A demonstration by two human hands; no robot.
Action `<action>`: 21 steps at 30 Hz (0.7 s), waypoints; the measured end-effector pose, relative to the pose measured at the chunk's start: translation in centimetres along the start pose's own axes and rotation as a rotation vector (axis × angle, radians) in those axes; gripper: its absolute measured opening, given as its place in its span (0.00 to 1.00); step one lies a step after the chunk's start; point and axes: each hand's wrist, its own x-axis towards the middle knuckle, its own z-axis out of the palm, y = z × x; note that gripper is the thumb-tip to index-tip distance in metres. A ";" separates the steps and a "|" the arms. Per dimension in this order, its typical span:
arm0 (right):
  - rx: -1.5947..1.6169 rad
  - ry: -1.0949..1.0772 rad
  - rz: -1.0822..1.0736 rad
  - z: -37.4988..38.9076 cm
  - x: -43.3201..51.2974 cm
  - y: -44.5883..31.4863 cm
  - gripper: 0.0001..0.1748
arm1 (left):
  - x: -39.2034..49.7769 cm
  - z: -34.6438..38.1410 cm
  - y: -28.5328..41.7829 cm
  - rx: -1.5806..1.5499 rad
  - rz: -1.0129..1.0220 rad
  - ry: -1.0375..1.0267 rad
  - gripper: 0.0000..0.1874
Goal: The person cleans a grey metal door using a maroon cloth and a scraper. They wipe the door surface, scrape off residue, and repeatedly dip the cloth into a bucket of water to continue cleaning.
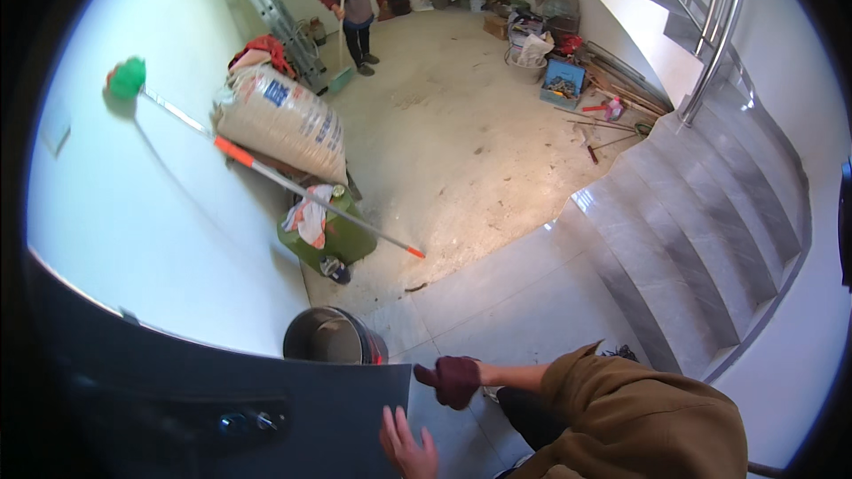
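Note:
My left hand (409, 447) is bare, its fingers apart, with nothing in it. It is at the free edge of a dark door (346, 406); whether the fingertips touch the door I cannot tell. A maroon glove or cloth (458, 382) covers my right hand (447, 379), just past that same edge. The covering hides the fingers, and only the bare wrist shows below a brown sleeve (639, 406). On the door's face is a metal lock fitting (249, 421). Behind the door stands a dark bucket (327, 336), partly hidden by it.
A long-handled green duster (279, 179) slants from wall to floor, past a stuffed sack (283, 123) and a green jerrycan (346, 233). Grey steps (672, 239) rise at right. A person (349, 3) holds a broom (341, 33) farther back. A blue toolbox (562, 83) lies open.

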 end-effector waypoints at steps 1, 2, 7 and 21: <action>0.015 -0.023 0.025 -1.9 -1.4 -0.9 0.29 | 2.8 -1.2 1.8 0.128 0.069 -0.049 0.31; 0.022 -0.040 0.056 -4.1 -3.2 -1.7 0.27 | 5.5 -1.9 3.6 0.246 0.146 -0.099 0.27; 0.009 -0.074 0.149 -14.3 -8.7 -3.9 0.17 | 16.3 -4.1 7.4 0.668 0.189 0.051 0.19; -0.148 -0.036 0.581 -33.9 -9.4 0.5 0.11 | 19.3 -2.3 2.9 1.291 -0.486 -0.528 0.18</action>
